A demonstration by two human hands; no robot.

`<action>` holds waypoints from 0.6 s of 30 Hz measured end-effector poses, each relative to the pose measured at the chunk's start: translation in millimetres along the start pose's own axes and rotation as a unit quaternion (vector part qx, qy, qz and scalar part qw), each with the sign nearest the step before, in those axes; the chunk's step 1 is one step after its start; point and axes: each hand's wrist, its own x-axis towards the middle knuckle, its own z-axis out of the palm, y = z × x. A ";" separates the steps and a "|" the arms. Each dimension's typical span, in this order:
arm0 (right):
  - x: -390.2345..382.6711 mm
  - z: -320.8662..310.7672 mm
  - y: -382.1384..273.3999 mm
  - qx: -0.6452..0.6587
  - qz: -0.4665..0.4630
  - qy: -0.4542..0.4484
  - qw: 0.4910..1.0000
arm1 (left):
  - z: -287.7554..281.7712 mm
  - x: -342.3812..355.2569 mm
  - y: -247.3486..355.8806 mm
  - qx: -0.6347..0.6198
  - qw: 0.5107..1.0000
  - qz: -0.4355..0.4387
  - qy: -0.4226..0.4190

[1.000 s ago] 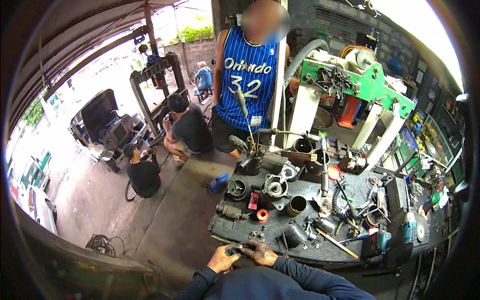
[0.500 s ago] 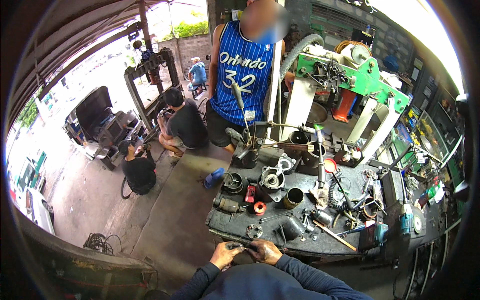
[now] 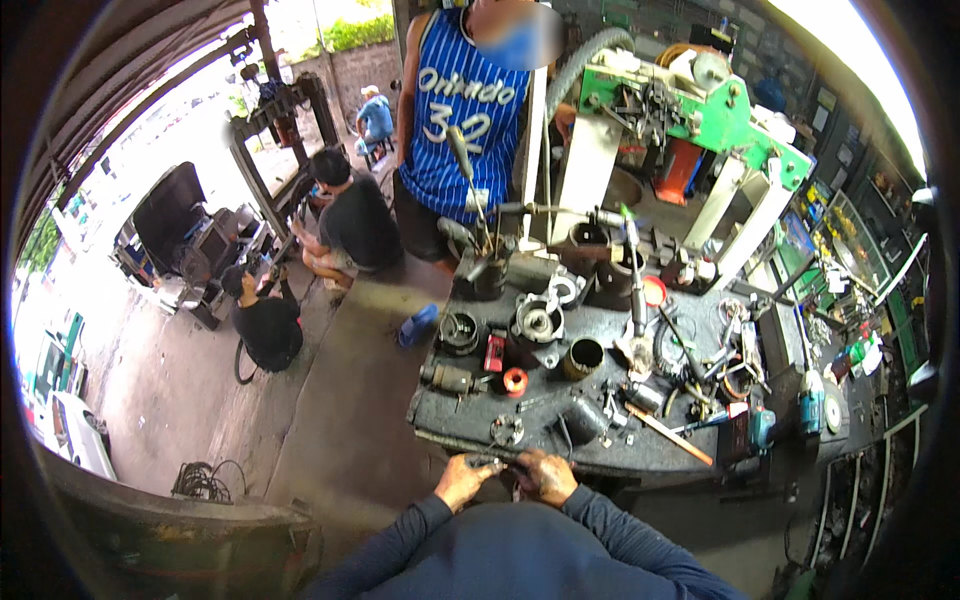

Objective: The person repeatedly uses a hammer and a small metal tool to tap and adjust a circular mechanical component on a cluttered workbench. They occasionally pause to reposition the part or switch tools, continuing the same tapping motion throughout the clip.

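Note:
My left hand [image 3: 465, 480] and my right hand [image 3: 545, 478] meet at the front edge of the dark workbench [image 3: 460, 425], fingers curled around something small that I cannot make out. Just beyond them on the bench lie a small round metal part [image 3: 507, 428] and a dark cylinder [image 3: 585, 420]. Farther back are an open metal housing [image 3: 538, 322], a hollow cylinder [image 3: 583, 358], a red-orange ring [image 3: 515, 382] and a small red box [image 3: 494, 353].
A person in a blue striped vest [image 3: 465, 120] stands behind the bench. Others squat [image 3: 265, 330] on the left. A green-and-white press [image 3: 680, 110], tools, a power grinder [image 3: 815, 400] and a long wooden stick [image 3: 668, 435] crowd the right.
My hands have moved up in the picture, nearer the bench edge, still together. The surroundings appear higher in the frame as the view has shifted.

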 end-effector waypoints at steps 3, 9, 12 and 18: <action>-5.0 4.5 7.8 -0.001 -0.024 0.015 1.000 | 0.2 13.3 -34.0 0.028 0.998 0.047 0.014; -16.6 -6.6 1.8 -0.039 0.048 0.039 0.997 | -10.3 18.7 -38.0 0.085 0.991 0.047 0.095; -23.0 0.1 4.5 -0.066 0.060 0.119 0.989 | -13.0 10.5 -13.8 0.178 0.977 0.039 0.107; -15.2 14.8 16.2 -0.086 0.052 0.076 0.992 | -5.6 23.5 -26.7 0.250 0.957 0.070 0.128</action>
